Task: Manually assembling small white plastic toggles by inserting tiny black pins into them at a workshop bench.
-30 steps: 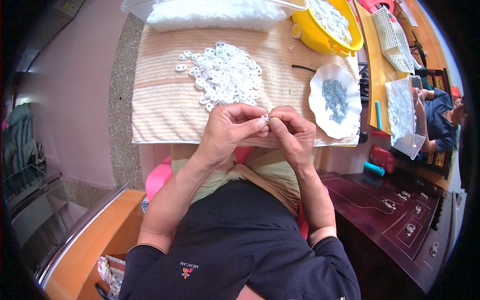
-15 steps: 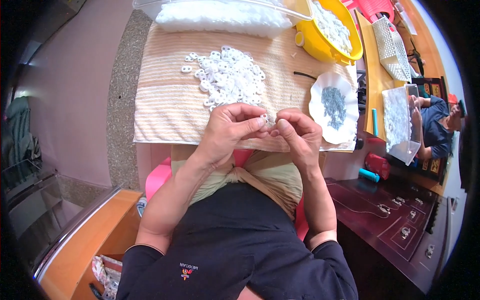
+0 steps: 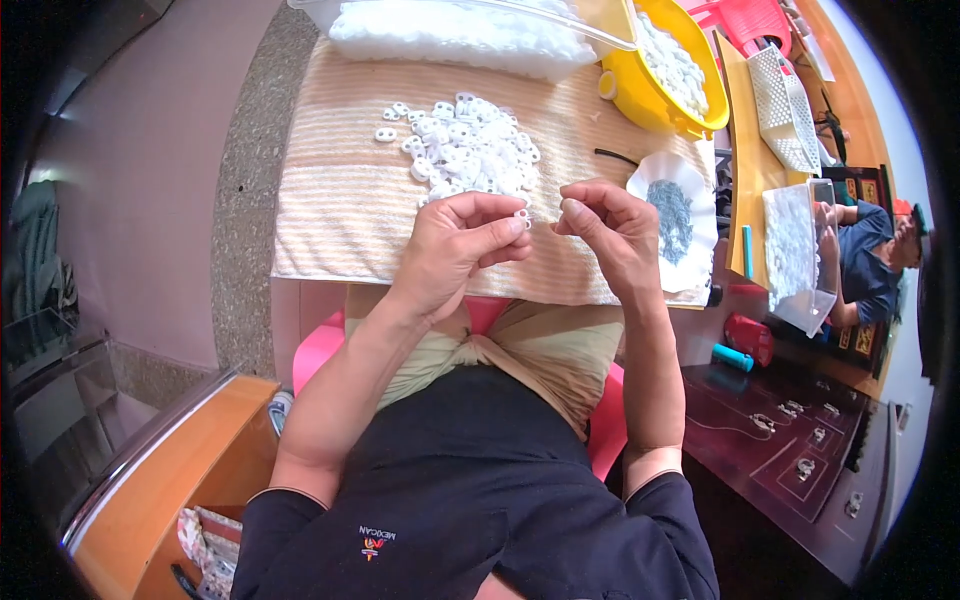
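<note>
My left hand (image 3: 450,245) pinches a small white two-holed plastic piece (image 3: 523,218) between thumb and fingertips, above the towel's near edge. A short gap away, my right hand (image 3: 617,235) is closed in a pinch. Whatever lies between its fingertips is too small to make out. Just beyond my left hand is a heap of similar white plastic pieces (image 3: 475,145), with a few lying loose at its left. To the right of my right hand sits a white wavy-rimmed dish (image 3: 703,200) with small dark grey thin parts (image 3: 670,215) in it.
A striped towel (image 3: 335,200) covers the table. At the far side stand a clear bin of white pieces (image 3: 460,40) and a yellow basin (image 3: 640,105) with more. A black thin strip (image 3: 615,155) lies near the dish. Another person (image 3: 870,250) sits at the right beside a clear box (image 3: 800,312).
My hands have drawn apart, the right one moving right and slightly up. The left still holds the white piece. The whole view has shifted slightly.
</note>
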Demonstrator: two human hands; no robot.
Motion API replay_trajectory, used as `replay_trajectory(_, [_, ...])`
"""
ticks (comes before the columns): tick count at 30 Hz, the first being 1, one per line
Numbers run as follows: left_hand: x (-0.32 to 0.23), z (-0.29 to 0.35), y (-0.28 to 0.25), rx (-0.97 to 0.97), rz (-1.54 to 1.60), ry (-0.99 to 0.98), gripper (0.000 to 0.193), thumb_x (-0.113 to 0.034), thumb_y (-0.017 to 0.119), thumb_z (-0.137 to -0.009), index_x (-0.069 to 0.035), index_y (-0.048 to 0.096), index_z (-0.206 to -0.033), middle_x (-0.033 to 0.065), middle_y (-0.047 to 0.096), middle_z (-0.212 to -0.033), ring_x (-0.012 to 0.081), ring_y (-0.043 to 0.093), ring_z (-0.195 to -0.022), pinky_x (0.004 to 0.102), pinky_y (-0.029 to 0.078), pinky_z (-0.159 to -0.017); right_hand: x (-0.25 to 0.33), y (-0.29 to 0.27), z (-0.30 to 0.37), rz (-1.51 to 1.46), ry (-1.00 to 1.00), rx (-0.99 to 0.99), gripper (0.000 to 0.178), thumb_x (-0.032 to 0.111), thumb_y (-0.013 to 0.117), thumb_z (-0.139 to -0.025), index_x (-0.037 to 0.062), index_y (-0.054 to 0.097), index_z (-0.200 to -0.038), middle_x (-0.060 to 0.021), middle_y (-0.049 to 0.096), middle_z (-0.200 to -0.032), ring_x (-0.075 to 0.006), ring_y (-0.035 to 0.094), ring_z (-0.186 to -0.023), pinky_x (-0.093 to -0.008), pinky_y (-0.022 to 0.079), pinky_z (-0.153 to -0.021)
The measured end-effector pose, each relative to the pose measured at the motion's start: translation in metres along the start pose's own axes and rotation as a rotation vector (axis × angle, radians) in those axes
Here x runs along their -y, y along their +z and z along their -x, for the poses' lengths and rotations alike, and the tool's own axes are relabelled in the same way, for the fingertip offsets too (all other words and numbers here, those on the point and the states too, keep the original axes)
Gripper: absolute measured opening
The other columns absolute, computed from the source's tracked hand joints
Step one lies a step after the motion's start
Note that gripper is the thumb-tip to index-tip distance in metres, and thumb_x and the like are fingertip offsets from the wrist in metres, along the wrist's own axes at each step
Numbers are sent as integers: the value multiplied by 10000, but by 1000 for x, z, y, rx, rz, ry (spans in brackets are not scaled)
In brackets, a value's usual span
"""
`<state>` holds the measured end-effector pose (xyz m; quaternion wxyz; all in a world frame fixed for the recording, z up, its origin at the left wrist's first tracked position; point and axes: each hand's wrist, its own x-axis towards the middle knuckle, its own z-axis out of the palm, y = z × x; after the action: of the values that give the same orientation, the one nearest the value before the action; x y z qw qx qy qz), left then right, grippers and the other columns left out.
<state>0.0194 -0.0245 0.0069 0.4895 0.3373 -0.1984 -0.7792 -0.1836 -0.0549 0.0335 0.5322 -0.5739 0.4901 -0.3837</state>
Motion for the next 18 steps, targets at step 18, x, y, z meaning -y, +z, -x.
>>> replay_trajectory(18, [-16,-4,-11,-84,109,132,180,-8,652,-859,37,632,-1031,108,669,-874,165,670,-780,297,588,-744,-1,5,-36,714,-271,83,204,76,663,-817,-1,652,-1006,-83,636,-866,-192,598,-724,-298,474,-669])
